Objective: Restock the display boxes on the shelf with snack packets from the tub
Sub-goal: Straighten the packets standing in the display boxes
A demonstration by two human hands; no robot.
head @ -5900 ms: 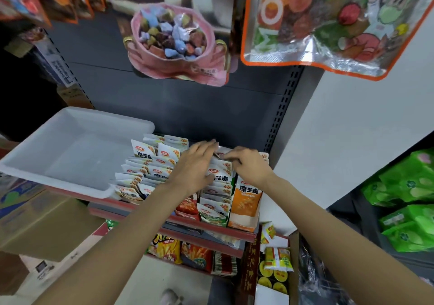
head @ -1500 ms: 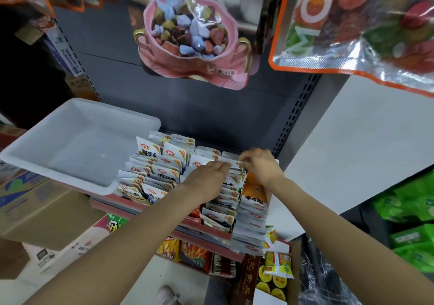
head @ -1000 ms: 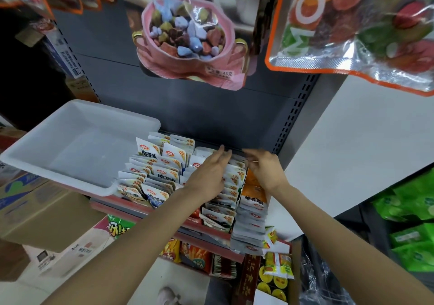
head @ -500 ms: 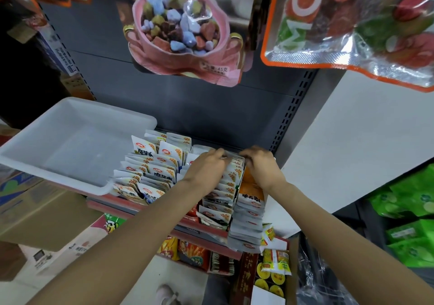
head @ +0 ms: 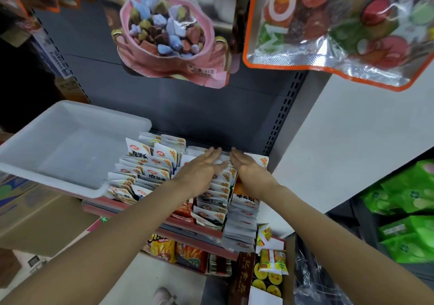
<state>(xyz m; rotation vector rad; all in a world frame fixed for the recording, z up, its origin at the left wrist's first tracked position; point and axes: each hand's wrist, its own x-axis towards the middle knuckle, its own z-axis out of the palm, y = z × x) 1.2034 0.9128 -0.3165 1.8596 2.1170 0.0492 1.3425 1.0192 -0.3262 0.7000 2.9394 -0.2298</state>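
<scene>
At the left end of the shelf sits the white tub, its near corner jutting past the shelf's front edge; no packets show inside it. Just right of the tub, the display boxes hold rows of white snack packets standing on edge, running from the shelf's front edge back toward the dark rear panel. The left hand lies flat over the middle rows with its fingers straight and together, pressing down on the packet tops, gripping nothing. Beside it, the right hand rests the same way on the rightmost rows, fingers extended, fingertips near those of the left hand at the back of the boxes; whether its thumb is tucked under a packet cannot be made out from this angle. At the shelf's right front corner a column of packets spills forward over the edge. Above the shelf hang a pink candy bag and, farther right, a large orange-edged foil bag. Green bags are stacked at far right.
</scene>
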